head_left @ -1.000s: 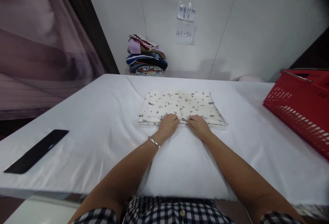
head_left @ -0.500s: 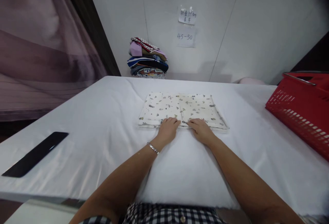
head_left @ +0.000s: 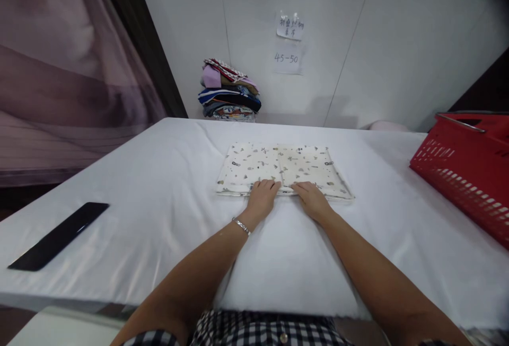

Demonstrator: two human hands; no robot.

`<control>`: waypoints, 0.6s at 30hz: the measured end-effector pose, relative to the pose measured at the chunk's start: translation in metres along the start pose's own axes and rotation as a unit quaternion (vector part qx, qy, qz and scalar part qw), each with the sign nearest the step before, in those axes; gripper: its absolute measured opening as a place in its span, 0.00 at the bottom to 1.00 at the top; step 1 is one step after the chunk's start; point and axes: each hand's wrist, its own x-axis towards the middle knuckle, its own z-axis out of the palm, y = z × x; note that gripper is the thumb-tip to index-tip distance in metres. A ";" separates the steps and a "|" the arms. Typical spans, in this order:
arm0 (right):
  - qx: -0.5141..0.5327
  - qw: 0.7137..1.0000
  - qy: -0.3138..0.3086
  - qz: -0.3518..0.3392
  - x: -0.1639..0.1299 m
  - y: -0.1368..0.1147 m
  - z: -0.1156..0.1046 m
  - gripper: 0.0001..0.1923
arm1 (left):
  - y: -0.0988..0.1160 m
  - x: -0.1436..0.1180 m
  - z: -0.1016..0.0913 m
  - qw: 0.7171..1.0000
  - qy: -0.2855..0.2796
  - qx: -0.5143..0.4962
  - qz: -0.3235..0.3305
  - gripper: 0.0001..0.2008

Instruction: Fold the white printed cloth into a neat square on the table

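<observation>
A folded cream tablecloth with small grey and green prints lies flat on the white-covered table, in several layers. My left hand, with a silver bracelet at the wrist, holds its near edge just left of the middle. Close by on the right, my right hand grips the same edge, with a small gap between the two hands. Fingers of both hands rest on top of the cloth; the thumbs are partly hidden. The edge is slightly raised between the hands.
A black flat strip lies on the table at the left. On the right stands a red plastic basket with a metal handle. Folded fabrics are stacked beyond the far edge, by a wall with paper signs.
Both hands stay at the near edge. The edge between them has turned up a little, covering a print that showed there before. The view has shifted slightly.
</observation>
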 end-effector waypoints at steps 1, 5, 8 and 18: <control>0.000 1.000 0.001 0.001 0.000 0.000 0.000 0.22 | 0.000 0.001 0.000 1.000 0.003 0.005 0.000 0.19; -0.002 1.000 0.012 -0.002 -0.003 -0.001 -0.003 0.23 | 0.001 0.003 -0.005 1.000 -0.003 0.021 0.011 0.12; -0.007 1.000 0.023 -0.006 -0.007 -0.003 -0.007 0.22 | 0.003 -0.002 -0.010 0.999 -0.022 0.027 0.038 0.10; -0.014 0.999 -0.037 0.008 -0.018 -0.025 -0.010 0.23 | 0.007 -0.019 -0.018 0.997 -0.027 0.009 0.071 0.16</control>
